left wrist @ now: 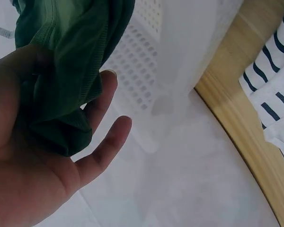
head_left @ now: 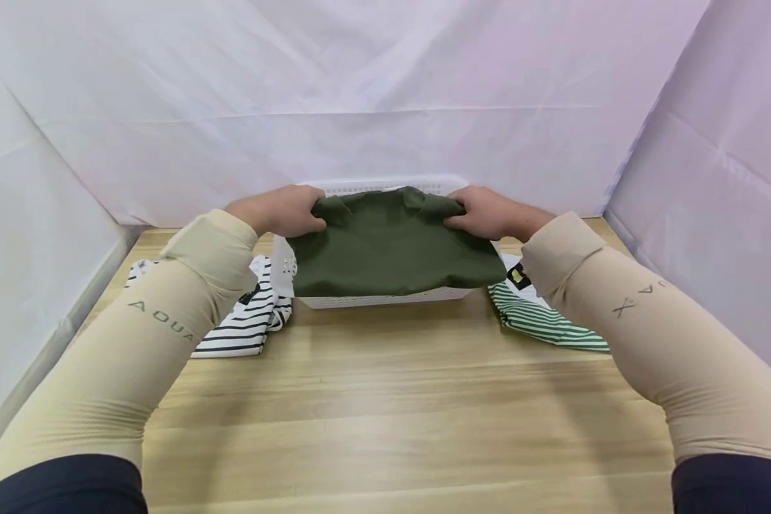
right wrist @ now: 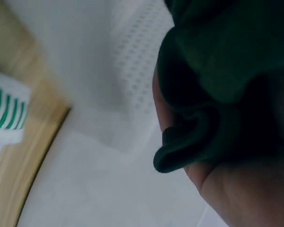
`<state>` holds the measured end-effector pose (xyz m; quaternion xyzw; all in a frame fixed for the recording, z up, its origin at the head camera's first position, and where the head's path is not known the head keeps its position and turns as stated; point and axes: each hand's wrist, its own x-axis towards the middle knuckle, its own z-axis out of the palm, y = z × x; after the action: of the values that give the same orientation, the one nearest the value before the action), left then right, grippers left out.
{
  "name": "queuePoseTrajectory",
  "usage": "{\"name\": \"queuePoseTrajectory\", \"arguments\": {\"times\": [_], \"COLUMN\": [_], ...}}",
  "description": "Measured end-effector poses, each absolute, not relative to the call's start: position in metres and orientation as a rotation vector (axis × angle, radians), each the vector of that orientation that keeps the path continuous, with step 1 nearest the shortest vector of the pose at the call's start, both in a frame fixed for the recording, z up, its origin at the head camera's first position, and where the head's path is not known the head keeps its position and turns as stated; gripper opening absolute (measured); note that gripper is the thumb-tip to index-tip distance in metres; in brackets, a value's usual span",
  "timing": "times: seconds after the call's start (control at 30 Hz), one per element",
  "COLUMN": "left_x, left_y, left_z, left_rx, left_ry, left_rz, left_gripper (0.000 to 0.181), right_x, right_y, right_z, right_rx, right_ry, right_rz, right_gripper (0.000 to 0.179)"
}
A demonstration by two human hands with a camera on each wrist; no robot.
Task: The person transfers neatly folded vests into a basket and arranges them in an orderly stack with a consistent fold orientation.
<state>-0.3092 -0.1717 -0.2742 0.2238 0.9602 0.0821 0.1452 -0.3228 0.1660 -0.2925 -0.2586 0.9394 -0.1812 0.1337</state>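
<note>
A dark green garment [head_left: 392,243] is stretched between both hands over a white perforated plastic basket [head_left: 385,298]. My left hand [head_left: 295,210] pinches its upper left corner, and my right hand [head_left: 485,212] grips the upper right one. In the left wrist view the folded green cloth [left wrist: 71,71] lies between thumb and fingers, with two fingertips showing past it. The right wrist view shows a rolled fold of the cloth [right wrist: 194,137] in the hand, most of the fingers hidden behind it. The garment covers most of the basket's opening.
A black-and-white striped garment [head_left: 247,325] lies on the wooden table [head_left: 385,414] left of the basket. To the right is a green-and-white striped garment [head_left: 546,321], partly behind the right forearm. White sheeting [head_left: 385,86] hangs behind the table and along both sides.
</note>
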Motion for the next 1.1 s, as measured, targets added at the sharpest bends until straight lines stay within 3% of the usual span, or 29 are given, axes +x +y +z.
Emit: {"name": "queuePoseTrajectory", "arguments": {"times": [0.17,0.4,0.6,0.77,1.1], "left_x": [-0.311,-0.31,-0.309,-0.308,-0.305], "left_y": [-0.171,-0.171,-0.174,-0.174,-0.175], "left_z": [-0.283,-0.291,-0.298,-0.307,-0.317], "left_rx": [0.604,0.512,0.482,0.455,0.466], "left_ry": [2.767,2.757,2.83,2.867,2.957], "left_rz": [0.204,0.072,0.058,0.1,-0.088], "left_gripper": [0.026,0.053,0.044,0.046,0.073], "right_x": [-0.321,-0.317,-0.313,-0.31,-0.302], "right_y": [0.158,0.146,0.139,0.135,0.135], "right_z": [-0.303,-0.317,-0.326,-0.33,-0.338], "right_rx": [-0.804,-0.745,-0.649,-0.637,-0.844], "right_ry": [2.77,2.855,2.914,2.953,3.019], "right_rz": [-0.428,-0.417,-0.383,-0.335,0.007], "right_gripper": [0.016,0.016,0.021,0.035,0.064]}}
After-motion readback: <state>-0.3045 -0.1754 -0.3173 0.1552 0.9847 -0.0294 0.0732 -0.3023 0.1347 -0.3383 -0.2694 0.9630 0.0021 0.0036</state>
